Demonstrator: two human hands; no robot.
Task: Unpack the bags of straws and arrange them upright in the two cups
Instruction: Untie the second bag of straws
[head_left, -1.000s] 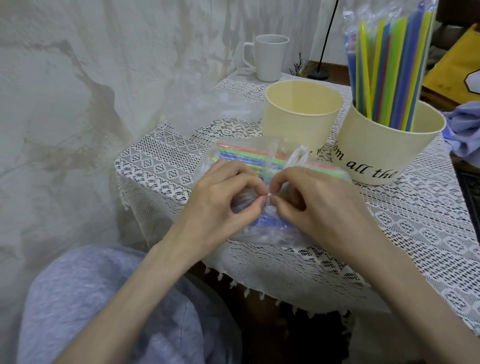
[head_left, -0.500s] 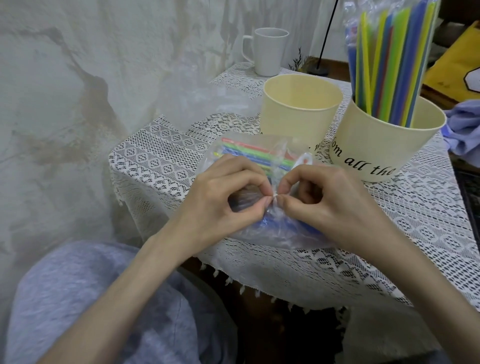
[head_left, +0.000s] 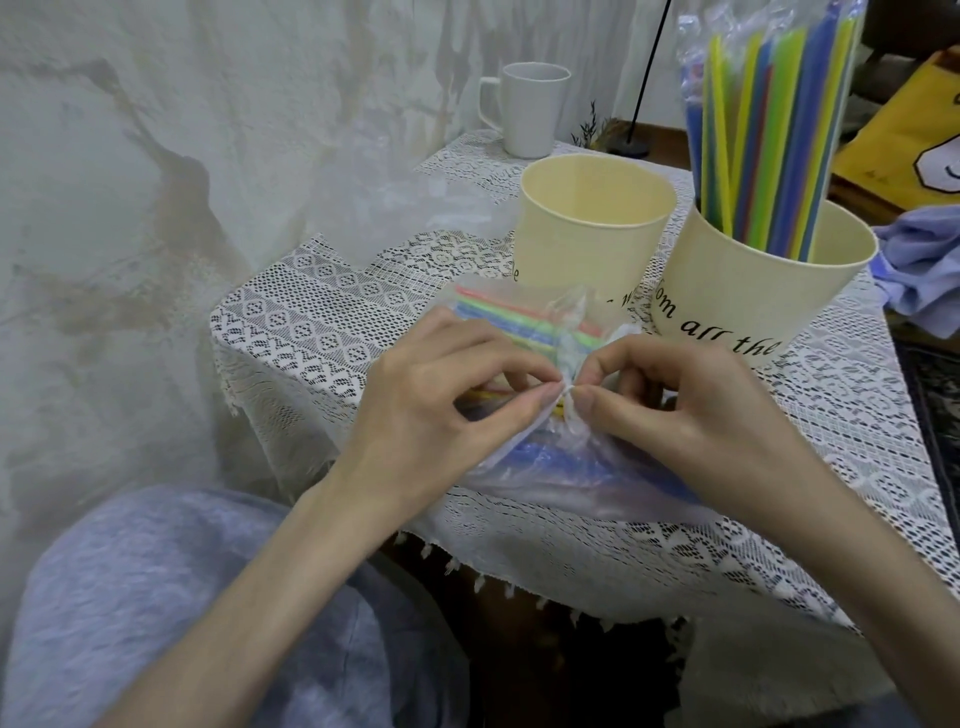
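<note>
Two hands (head_left: 566, 400) pinch one straw bag (head_left: 524, 332).

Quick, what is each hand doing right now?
Left hand: pinching the twisted plastic of the bag of straws.
Right hand: pinching the same twist of the bag from the other side.

home room: lace tablecloth (head_left: 322, 312), white mug (head_left: 527, 111), crumpled clothing (head_left: 919, 270), rug edge (head_left: 935, 395).

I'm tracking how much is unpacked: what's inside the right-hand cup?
The right cup holds upright coloured straws, still in their clear bag. Their lower ends and the cup's bottom are hidden by its wall.
</note>
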